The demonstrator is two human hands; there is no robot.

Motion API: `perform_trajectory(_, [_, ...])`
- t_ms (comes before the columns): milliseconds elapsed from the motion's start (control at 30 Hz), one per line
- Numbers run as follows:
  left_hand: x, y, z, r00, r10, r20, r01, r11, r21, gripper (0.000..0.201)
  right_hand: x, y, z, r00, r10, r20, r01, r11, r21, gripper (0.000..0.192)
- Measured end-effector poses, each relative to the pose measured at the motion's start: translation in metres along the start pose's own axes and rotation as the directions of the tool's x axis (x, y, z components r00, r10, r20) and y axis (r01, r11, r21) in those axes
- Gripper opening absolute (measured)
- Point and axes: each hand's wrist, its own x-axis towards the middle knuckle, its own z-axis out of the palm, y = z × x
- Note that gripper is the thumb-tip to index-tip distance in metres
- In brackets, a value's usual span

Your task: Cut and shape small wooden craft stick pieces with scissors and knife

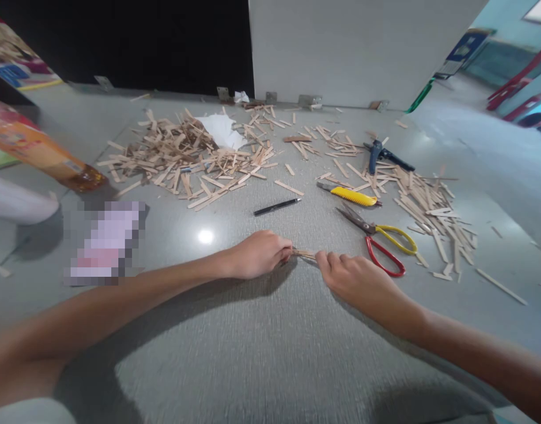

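My left hand (258, 254) and my right hand (355, 280) pinch the two ends of a short bundle of thin wooden sticks (304, 254) just above the grey floor (252, 353). Both hands are closed on it, fingertips nearly meeting. Red and yellow scissors (380, 238) lie right beyond my right hand. A black pen (276, 206) lies beyond my left hand.
A big heap of wooden sticks (186, 159) lies at the far left, another pile (424, 203) at the right. A yellow utility knife (352, 196), a dark glue gun (380, 156) and white paper (221, 131) lie among them. A blurred patch (105, 241) sits left.
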Motion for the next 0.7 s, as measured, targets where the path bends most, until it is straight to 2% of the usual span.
perform_trajectory(167, [0.0, 0.0, 0.002, 1.0, -0.014, 0.0, 0.014, 1.0, 0.025, 0.032, 0.005, 0.006, 0.0, 0.997, -0.017, 0.07, 0.015, 0.999, 0.037, 0.026])
perform_trajectory(467, [-0.002, 0.005, 0.01, 0.992, -0.114, -0.048, 0.116, 0.993, 0.037, 0.033, 0.02, 0.024, 0.012, 0.981, -0.056, 0.187, 0.063, 0.997, -0.032, 0.029])
perform_trajectory(700, [-0.006, 0.011, 0.015, 0.974, -0.201, -0.102, 0.199, 0.98, -0.03, 0.038, 0.024, 0.009, -0.003, 0.974, -0.027, 0.226, 0.052, 0.993, -0.108, 0.035])
